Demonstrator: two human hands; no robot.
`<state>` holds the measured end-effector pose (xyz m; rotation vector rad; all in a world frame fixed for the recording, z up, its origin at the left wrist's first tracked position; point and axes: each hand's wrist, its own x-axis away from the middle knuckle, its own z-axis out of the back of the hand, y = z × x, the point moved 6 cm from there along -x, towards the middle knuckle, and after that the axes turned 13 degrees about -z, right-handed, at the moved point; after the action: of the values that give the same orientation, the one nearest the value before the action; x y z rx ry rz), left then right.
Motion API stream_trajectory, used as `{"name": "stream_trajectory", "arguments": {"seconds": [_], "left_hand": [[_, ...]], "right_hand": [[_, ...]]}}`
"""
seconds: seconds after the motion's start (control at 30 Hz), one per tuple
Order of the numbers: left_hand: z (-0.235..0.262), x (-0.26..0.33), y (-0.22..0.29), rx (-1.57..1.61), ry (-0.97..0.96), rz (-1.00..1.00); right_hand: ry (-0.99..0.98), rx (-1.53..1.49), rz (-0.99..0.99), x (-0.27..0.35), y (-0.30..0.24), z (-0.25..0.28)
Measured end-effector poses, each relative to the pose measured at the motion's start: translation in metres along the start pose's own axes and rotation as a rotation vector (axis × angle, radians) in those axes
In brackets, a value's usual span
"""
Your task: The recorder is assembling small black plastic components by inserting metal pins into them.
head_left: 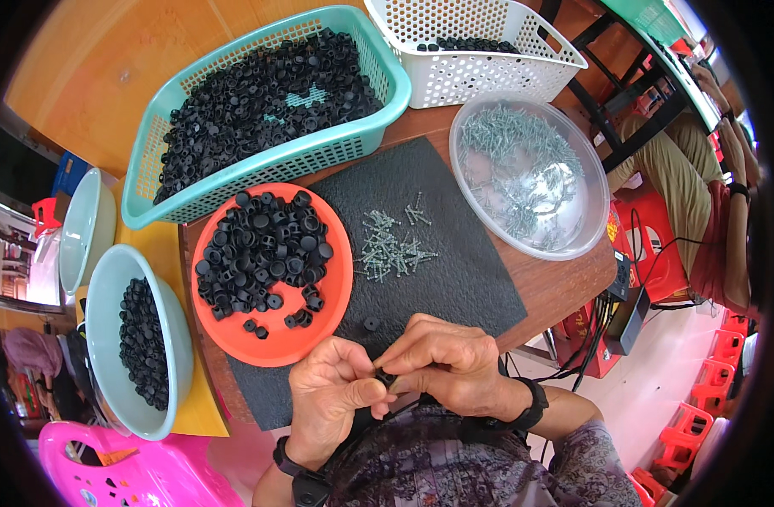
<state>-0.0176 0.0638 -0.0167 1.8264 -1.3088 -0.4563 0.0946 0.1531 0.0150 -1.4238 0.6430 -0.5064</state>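
Observation:
Close to my body, my left hand (pixel 338 384) and my right hand (pixel 442 359) meet over the near edge of a black mat (pixel 480 287). Between their fingertips is a small black plastic part (pixel 385 378), pinched from both sides and partly covered by the fingers. Just beyond them a single loose black part (pixel 371 324) lies on the mat. Farther up the mat is a small pile of silver screws (pixel 393 252). Left of it, an orange-red plate (pixel 235 338) carries a heap of similar black parts (pixel 264 245).
A teal basket (pixel 260 173) full of black parts stands at the back left, beside a white basket (pixel 488 76). At right, a clear round tub (pixel 543 252) holds many screws. A pale blue basin (pixel 180 338) of black parts sits left. Another person (pixel 683 169) sits at far right.

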Motion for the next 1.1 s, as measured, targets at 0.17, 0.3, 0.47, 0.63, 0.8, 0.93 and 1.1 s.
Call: {"name": "stream_trajectory", "arguments": {"seconds": [0.17,0.3,0.47,0.63,0.8,0.93,1.1], "left_hand": [[-0.003,-0.002,0.001,0.009,-0.026,-0.024],[-0.003,0.0,0.005,-0.027,-0.035,-0.105],[-0.004,0.001,0.008,-0.03,-0.02,-0.131],[0.0,0.001,0.005,-0.047,-0.023,-0.16],[-0.001,0.002,0.006,-0.04,-0.053,-0.199],[-0.001,0.003,0.004,-0.15,-0.038,-0.117],[0.0,0.004,0.001,-0.223,-0.008,-0.102]], "right_hand": [[0.022,-0.059,0.01,0.003,0.003,0.001],[0.032,-0.095,0.015,0.002,-0.002,0.0],[0.042,-0.073,0.039,0.002,-0.007,0.0],[0.091,-0.045,0.003,0.005,-0.003,-0.002],[0.08,-0.211,-0.216,0.009,0.006,-0.003],[0.075,-0.172,-0.192,0.007,0.007,-0.001],[0.095,0.08,0.075,0.006,-0.005,0.0]]}}
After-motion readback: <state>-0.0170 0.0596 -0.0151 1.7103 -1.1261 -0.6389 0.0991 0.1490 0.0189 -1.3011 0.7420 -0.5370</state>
